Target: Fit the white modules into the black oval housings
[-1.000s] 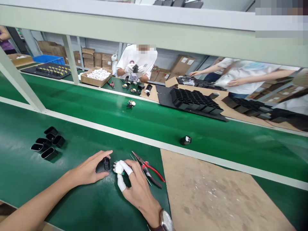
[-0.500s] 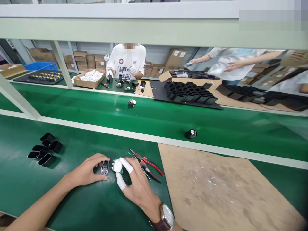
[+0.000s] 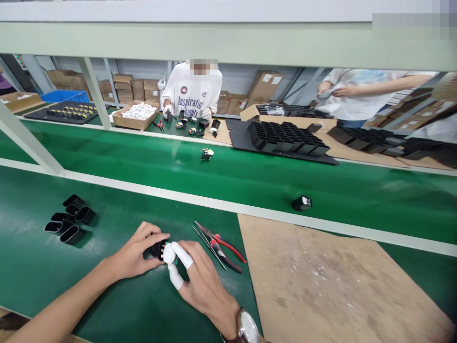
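My left hand point(image 3: 143, 250) grips a small black plastic housing point(image 3: 156, 249) between thumb and fingers, its open end facing right. With white-covered thumb and index finger, my right hand point(image 3: 194, 267) pinches a small circuit board point(image 3: 169, 253) bearing a white blob. The board's left end meets the mouth of the housing; how far it sits inside I cannot tell. To the right of my right hand lie red-and-black pliers point(image 3: 223, 245) and thin metal tweezers point(image 3: 210, 250). Several black housings point(image 3: 71, 233) stand at the left on the green table.
A brown board point(image 3: 321, 281) covers the table at right. On the green belt point(image 3: 160, 166) are another circuit board point(image 3: 207, 153) and a filled black housing point(image 3: 302, 203). Across it, a co-worker point(image 3: 193, 90) sits near a box of white pieces point(image 3: 137, 114). A pale frame bar point(image 3: 214, 43) crosses above.
The housing has turned from facing up to facing right, and the circuit board has moved left against its opening. On the belt, the filled housing and loose board have shifted right.
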`<state>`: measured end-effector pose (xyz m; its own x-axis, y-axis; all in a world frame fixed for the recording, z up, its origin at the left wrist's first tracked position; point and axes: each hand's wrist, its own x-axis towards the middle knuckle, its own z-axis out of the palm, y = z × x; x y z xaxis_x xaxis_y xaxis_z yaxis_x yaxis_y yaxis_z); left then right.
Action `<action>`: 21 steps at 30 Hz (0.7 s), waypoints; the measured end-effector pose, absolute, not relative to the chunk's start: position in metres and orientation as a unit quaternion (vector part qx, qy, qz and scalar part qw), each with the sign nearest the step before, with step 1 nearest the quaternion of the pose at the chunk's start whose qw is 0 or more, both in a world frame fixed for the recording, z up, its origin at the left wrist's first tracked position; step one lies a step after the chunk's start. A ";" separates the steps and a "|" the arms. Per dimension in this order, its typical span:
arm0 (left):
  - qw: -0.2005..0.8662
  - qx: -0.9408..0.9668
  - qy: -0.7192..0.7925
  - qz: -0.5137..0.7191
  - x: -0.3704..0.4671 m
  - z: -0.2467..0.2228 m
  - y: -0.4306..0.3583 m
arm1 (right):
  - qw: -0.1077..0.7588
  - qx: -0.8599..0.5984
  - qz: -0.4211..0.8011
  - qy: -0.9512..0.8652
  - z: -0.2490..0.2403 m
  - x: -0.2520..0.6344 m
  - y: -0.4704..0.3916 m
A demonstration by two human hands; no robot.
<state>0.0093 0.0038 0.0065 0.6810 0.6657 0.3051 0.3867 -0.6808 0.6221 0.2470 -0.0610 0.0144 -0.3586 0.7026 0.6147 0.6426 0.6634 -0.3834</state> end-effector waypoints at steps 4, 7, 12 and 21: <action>0.262 0.881 0.296 0.260 0.010 0.006 0.004 | 0.379 -0.405 0.032 -0.831 0.013 0.247 -0.060; 0.261 0.883 0.293 0.256 0.010 0.006 0.003 | 0.368 -0.411 0.038 -0.833 0.011 0.247 -0.060; 0.267 0.885 0.298 0.240 0.010 0.006 0.003 | 0.370 -0.412 0.041 -0.832 0.010 0.245 -0.059; 0.272 0.884 0.302 0.231 0.011 0.005 0.002 | 0.352 -0.417 0.044 -0.837 0.010 0.245 -0.058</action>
<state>0.0108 0.0021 0.0048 0.7103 0.6602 0.2444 0.4081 -0.6690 0.6212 0.2455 -0.0581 0.0100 -0.4048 0.7281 0.5531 0.6664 0.6491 -0.3669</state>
